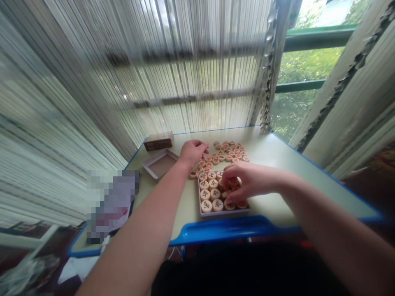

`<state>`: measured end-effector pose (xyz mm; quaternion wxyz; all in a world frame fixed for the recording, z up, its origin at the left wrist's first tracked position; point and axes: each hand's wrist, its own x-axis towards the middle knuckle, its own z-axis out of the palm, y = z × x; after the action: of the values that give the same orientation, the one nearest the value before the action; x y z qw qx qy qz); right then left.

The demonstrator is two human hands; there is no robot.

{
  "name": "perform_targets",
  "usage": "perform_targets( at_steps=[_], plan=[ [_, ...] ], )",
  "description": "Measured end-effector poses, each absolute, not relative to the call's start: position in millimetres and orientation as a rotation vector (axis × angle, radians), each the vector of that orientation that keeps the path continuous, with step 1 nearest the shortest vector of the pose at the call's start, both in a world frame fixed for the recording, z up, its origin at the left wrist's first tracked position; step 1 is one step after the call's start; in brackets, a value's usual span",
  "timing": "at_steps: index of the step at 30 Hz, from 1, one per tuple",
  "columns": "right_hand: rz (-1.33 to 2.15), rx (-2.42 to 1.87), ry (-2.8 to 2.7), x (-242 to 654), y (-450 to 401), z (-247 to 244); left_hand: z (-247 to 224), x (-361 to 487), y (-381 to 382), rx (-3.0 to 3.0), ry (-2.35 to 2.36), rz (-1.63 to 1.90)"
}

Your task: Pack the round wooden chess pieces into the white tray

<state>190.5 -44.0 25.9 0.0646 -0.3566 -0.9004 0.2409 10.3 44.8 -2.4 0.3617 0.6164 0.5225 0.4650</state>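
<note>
A shallow box point(224, 213) sits near the table's front edge, with round wooden Chinese chess pieces point(217, 205) packed in rows, their dark characters facing up at the left. My right hand point(243, 181) bends over the box's right half, thumb and fingers closed around a chess piece point(226, 193) that looks tilted. The hand hides part of the pieces there. Beyond the box, my left hand point(194, 151) is just above the left side of the loose chess pieces point(228, 158), many with red characters. Its fingertips are pressed together; whatever they hold is hidden.
An open box lid point(160, 163) lies left of my left hand. Behind it, a brown box point(158, 141) stands at the table's far left corner. A blurred-out item point(114, 205) lies along the left edge. Blue trim point(225, 230) borders the table point(284, 164); curtains point(185, 82) hang behind.
</note>
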Motion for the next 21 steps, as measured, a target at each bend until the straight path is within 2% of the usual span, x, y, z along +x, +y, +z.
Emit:
perform_targets(
  at_steps=[21],
  plan=[
    [0.810, -0.987, -2.706, 192.3, -38.9, 21.2, -4.5, 5.9, 49.3, 1.583, 1.365, 1.289]
  ],
)
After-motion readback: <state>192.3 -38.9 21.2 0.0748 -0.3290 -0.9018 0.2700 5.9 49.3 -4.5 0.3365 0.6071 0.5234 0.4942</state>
